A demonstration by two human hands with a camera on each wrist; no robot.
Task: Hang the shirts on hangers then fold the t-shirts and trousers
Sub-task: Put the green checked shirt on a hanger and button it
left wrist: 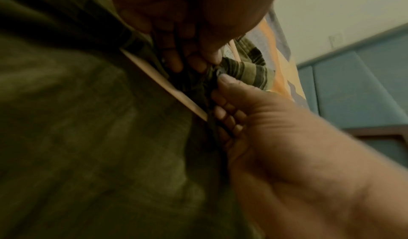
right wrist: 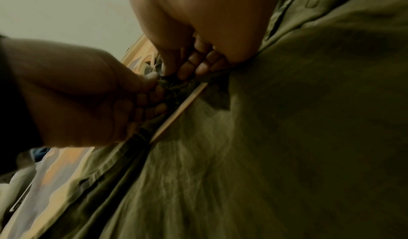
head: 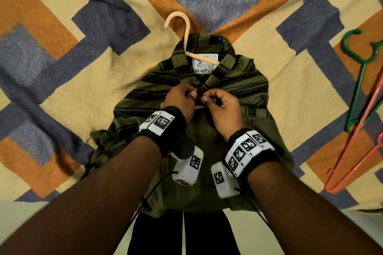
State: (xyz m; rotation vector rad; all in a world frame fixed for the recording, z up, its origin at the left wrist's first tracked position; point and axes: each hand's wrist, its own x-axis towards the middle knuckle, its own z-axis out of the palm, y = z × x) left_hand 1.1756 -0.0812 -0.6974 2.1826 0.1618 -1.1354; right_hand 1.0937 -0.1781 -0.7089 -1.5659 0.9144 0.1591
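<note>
A green striped shirt (head: 157, 89) lies collar-away on the bed with a cream hanger (head: 187, 35) inside it, hook sticking out past the collar. My left hand (head: 192, 96) and right hand (head: 205, 98) meet just below the collar, each pinching an edge of the front opening between thumb and fingers. In the left wrist view my left hand (left wrist: 194, 63) comes from above and my right hand (left wrist: 223, 80) from the lower right, over the shirt (left wrist: 77, 120) and the hanger's bar (left wrist: 163, 85). The right wrist view shows the same pinch on the shirt (right wrist: 287, 120).
A green hanger (head: 361, 72) and a coral hanger (head: 331, 186) lie at the right on the patterned bedspread (head: 145, 47). The bed's near edge and my dark trouser legs (head: 157, 234) are at the bottom. A blue cupboard (left wrist: 353, 85) stands beyond the bed.
</note>
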